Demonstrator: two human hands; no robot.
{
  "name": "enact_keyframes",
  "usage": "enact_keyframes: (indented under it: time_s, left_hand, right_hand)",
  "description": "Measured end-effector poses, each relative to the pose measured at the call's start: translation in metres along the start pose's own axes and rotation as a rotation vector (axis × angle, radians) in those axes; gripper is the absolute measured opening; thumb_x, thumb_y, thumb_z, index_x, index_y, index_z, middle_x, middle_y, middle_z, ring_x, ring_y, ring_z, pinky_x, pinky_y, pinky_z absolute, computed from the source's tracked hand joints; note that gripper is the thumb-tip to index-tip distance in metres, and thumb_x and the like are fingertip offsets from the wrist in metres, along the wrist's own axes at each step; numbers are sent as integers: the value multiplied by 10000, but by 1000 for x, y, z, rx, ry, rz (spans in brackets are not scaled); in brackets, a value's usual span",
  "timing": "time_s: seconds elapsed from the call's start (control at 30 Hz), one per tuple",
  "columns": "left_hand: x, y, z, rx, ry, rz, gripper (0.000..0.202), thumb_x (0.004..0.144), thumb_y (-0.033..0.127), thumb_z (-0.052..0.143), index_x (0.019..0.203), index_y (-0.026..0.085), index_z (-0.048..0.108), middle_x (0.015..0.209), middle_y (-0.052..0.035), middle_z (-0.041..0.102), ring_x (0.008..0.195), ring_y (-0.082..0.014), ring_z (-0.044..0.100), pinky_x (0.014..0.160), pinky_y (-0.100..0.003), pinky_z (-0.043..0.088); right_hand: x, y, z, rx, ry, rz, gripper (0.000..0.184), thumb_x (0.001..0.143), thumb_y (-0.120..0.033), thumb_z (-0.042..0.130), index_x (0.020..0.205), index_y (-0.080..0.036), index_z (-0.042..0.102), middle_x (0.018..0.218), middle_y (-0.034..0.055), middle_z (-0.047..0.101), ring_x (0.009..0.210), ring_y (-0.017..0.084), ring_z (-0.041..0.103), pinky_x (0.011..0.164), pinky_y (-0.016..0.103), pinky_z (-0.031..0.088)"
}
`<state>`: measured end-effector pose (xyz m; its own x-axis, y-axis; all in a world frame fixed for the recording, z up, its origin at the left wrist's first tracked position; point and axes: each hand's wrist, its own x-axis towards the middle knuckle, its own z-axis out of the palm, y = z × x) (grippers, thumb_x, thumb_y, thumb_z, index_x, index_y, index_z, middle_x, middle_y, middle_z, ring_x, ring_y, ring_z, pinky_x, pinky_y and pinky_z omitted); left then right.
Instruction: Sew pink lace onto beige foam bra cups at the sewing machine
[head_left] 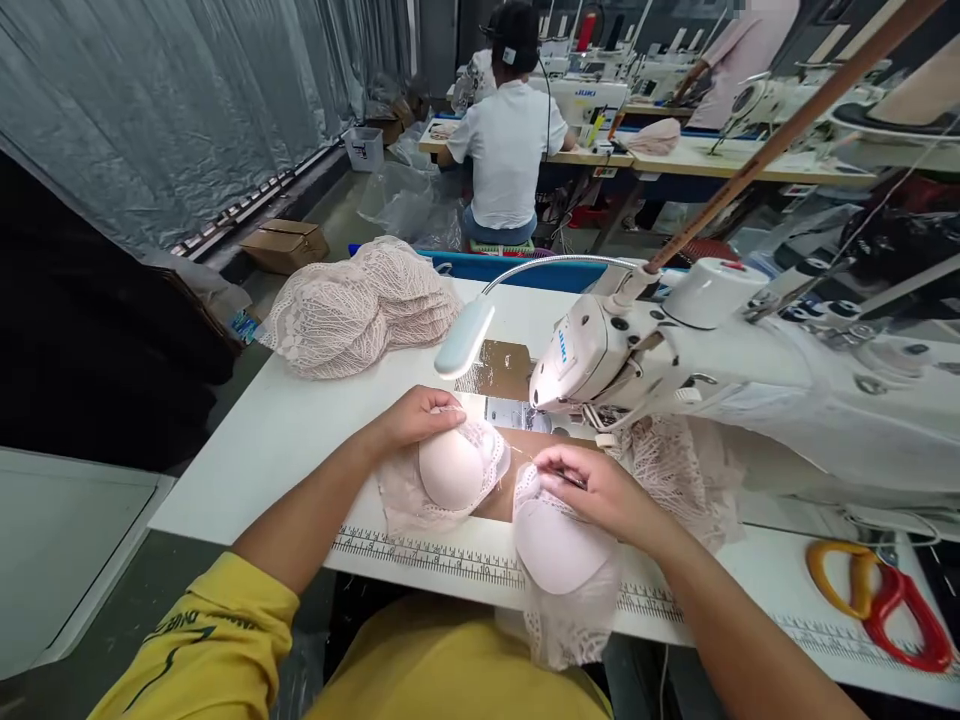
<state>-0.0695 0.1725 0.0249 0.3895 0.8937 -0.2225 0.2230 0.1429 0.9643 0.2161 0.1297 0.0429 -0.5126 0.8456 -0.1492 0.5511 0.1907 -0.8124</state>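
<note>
My left hand pinches the upper edge of a pale pink lace bra cup lying on the table near the sewing machine's needle area. A second matching bra cup hangs partly over the table's front edge. At its lace top, my right hand is closed, with something thin and dark partly hidden in the fingers. A fine thread seems to run between the two cups. The sewing machine stands just beyond my right hand, its lamp lighting the work.
Stacked lace cups sit at the table's back left. More lace lies under the machine arm. Scissors with orange and red handles rest at the right. A printed ruler follows the front edge. A seated co-worker is ahead.
</note>
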Motion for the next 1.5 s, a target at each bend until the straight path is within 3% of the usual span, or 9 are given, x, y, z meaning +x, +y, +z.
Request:
enact_keyframes:
  time_s: [0.2, 0.33, 0.47, 0.57, 0.67, 0.77, 1.07, 1.3, 1.5]
  left_hand:
    - [-2, 5, 9, -13, -122, 27, 304, 782, 430, 649, 799, 127, 665, 816, -40, 654, 746, -158, 595, 671, -242, 450]
    - [-4, 4, 6, -2, -234, -8, 292, 766, 389, 675, 918, 141, 658, 893, -42, 648, 820, -172, 595, 719, -250, 453]
    - [-7, 3, -9, 57, -393, -43, 403, 686, 285, 735, 1050, 151, 624, 930, -35, 626, 849, -177, 576, 728, -254, 452]
    - [-10, 6, -13, 96, -310, -31, 322, 710, 266, 698, 1001, 145, 630, 844, -13, 595, 769, -147, 544, 683, -237, 433]
    - [-13, 10, -5, 98, -283, 30, 258, 731, 248, 669, 967, 148, 629, 845, -8, 592, 774, -142, 536, 689, -231, 420]
    - [-13, 13, 6, 115, -256, 90, 213, 750, 253, 656, 939, 157, 626, 864, -5, 588, 799, -141, 530, 709, -227, 411]
    - [-10, 7, 33, 119, -157, 46, 247, 782, 384, 652, 887, 162, 622, 837, -9, 588, 763, -138, 522, 668, -221, 401]
    - [-8, 10, 36, -5, -106, -3, 203, 778, 340, 662, 803, 140, 638, 796, -15, 617, 757, -149, 563, 682, -232, 422]
    - [-8, 11, 35, -52, -94, 15, 272, 809, 385, 638, 894, 136, 705, 910, -64, 687, 848, -188, 613, 768, -266, 459]
  right_hand:
    - [46, -12, 26, 137, 141, 20, 484, 723, -332, 685, 1177, -190, 597, 1136, 103, 652, 1045, 257, 601, 904, 400, 479]
    - [53, -19, 35, 207, 63, -20, 232, 810, -346, 597, 958, -176, 656, 906, 48, 678, 853, 206, 620, 749, 323, 496]
    - [41, -15, 29, 156, -29, 63, 199, 845, -347, 556, 740, -183, 599, 676, -13, 580, 637, 143, 539, 561, 252, 411]
    - [37, -12, 25, 143, -172, 48, 218, 845, -371, 564, 734, -186, 599, 697, -13, 581, 656, 145, 541, 581, 252, 408]
    - [41, -13, 27, 174, -42, 29, 213, 816, -388, 610, 896, -191, 622, 874, 20, 633, 808, 176, 573, 710, 279, 443]
    - [46, -15, 33, 208, 74, 19, 204, 817, -387, 607, 822, -183, 594, 790, 7, 602, 739, 157, 543, 671, 269, 436]
    - [44, -20, 40, 211, 97, -126, 245, 903, -330, 494, 702, -193, 520, 691, -5, 541, 673, 142, 506, 622, 255, 409]
    - [35, -13, 20, 50, 110, -84, 296, 921, -403, 435, 1125, -216, 538, 864, 33, 649, 788, 193, 607, 728, 316, 471]
    - [32, -9, 8, 168, -3, -26, 290, 901, -380, 489, 1110, -217, 606, 965, 47, 667, 904, 192, 615, 820, 320, 481]
